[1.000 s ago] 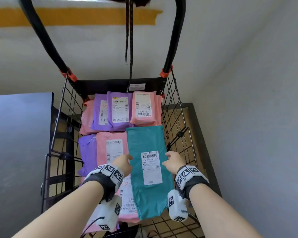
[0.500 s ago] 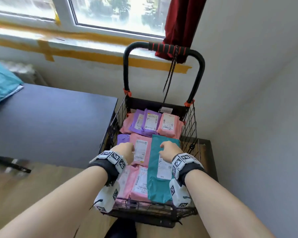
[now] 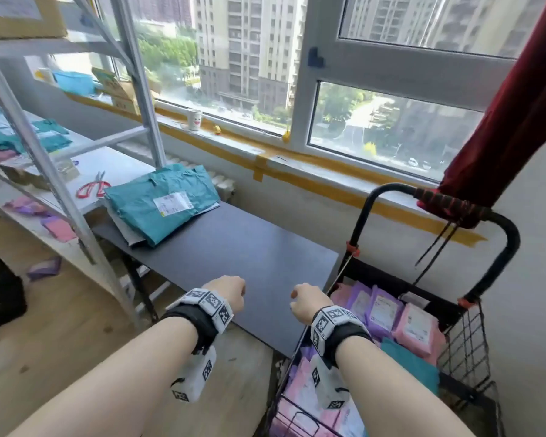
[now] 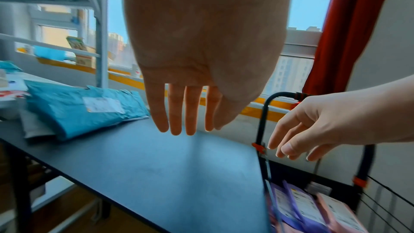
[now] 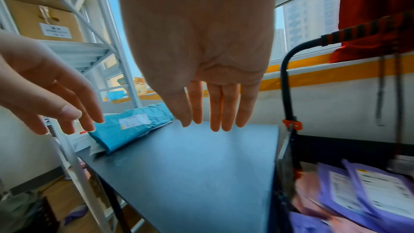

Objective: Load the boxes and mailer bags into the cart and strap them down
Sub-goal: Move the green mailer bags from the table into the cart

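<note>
Both hands are empty, fingers loosely extended: the left hand [image 3: 227, 291] hovers over the dark table [image 3: 234, 247], the right hand [image 3: 306, 302] over the table's edge nearest the cart [image 3: 464, 335]. The likely step is fetching the teal mailer bag [image 3: 161, 205] at the table's far end. The tabletop between offers open room; the shelf post [image 3: 139, 89] stands just beside the bag.

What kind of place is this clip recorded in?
Probably a small parcel-packing or dispatch room in a high-rise flat or office. A wire cart holds labelled pink and purple mailer bags, teal mailers lie on a dark table, and metal shelving holds a cardboard box.
</note>
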`<action>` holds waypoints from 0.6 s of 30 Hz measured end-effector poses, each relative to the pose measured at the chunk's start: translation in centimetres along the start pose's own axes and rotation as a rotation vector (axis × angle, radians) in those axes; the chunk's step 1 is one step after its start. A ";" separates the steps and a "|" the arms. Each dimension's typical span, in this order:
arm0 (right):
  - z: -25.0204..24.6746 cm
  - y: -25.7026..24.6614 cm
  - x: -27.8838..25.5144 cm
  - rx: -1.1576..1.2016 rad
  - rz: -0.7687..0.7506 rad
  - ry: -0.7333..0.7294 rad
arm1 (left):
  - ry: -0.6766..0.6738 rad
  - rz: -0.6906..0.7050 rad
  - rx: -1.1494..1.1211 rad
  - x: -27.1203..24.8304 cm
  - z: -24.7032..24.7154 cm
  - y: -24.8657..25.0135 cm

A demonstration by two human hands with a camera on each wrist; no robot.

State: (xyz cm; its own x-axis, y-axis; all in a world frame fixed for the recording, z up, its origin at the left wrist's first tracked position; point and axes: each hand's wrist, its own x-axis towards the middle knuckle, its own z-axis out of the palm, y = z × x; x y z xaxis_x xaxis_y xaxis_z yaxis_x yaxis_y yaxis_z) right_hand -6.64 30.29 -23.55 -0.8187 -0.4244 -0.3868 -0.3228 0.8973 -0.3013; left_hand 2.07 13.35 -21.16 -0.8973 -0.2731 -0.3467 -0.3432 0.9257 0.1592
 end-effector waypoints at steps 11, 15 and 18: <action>1.8 -19.9 8.7 0.082 0.019 0.017 | 0.056 -0.034 0.047 4.6 -9.0 -23.4; 1.8 -25.4 12.6 0.121 0.058 0.028 | 0.055 -0.039 0.056 7.7 -12.2 -30.3; 2.3 -28.4 15.5 0.136 0.055 0.007 | 0.045 -0.031 0.065 10.1 -13.4 -33.9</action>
State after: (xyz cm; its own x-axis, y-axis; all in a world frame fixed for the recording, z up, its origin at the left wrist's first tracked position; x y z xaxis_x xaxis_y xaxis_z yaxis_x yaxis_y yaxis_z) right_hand -9.04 -2.03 -23.04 -0.8367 -0.3739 -0.4000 -0.2108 0.8942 -0.3950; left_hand 0.95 -24.30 -17.67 -0.8986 -0.3120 -0.3084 -0.3537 0.9312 0.0884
